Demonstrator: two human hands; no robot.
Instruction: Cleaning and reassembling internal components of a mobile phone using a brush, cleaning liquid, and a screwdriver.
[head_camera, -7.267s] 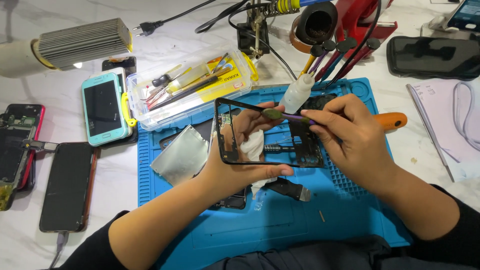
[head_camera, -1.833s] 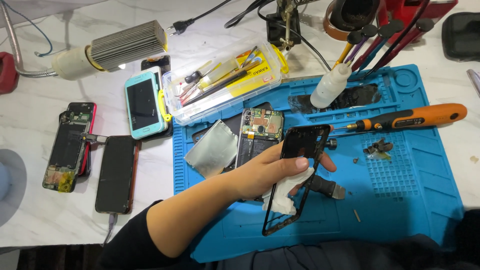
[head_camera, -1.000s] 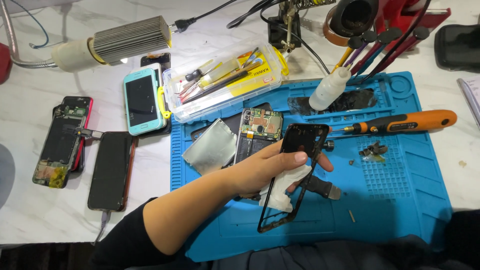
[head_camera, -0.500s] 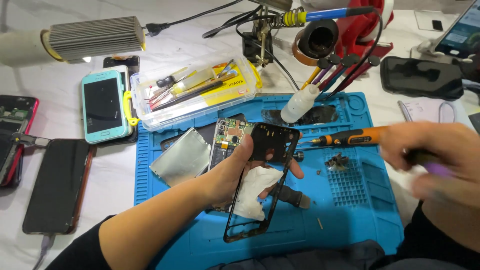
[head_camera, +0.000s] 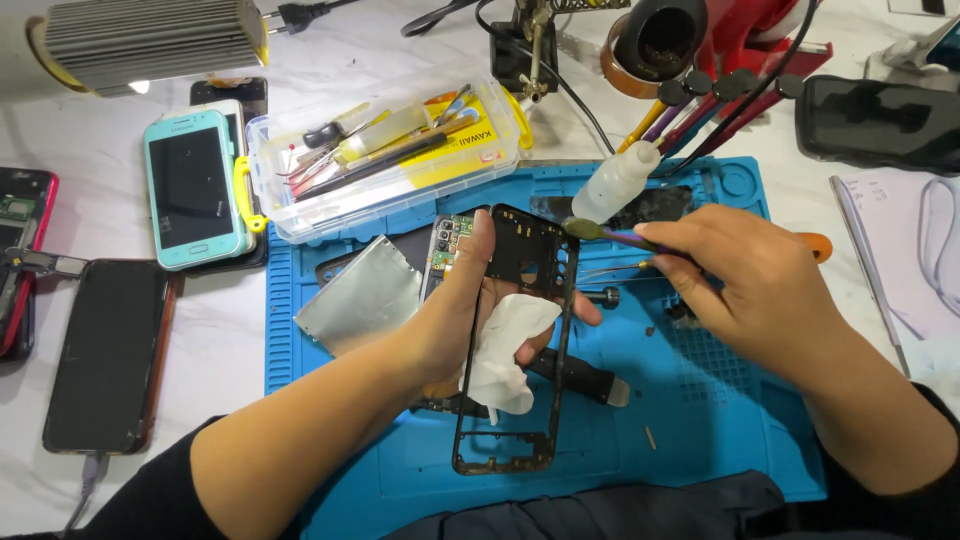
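My left hand (head_camera: 470, 320) is clamped on the black phone frame (head_camera: 520, 330) and a white cloth (head_camera: 505, 350), above the blue mat (head_camera: 700, 400). My right hand (head_camera: 760, 290) pinches a purple brush (head_camera: 620, 236), its tip touching the frame's top edge.

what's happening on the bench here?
A person is working over a blue mat. The left hand holds a black phone frame upright above the mat, with a white wipe bunched in the palm. The right hand holds a purple-handled brush with its tip at the frame's top right edge. A small white bottle, a clear tool box and other phones lie around.
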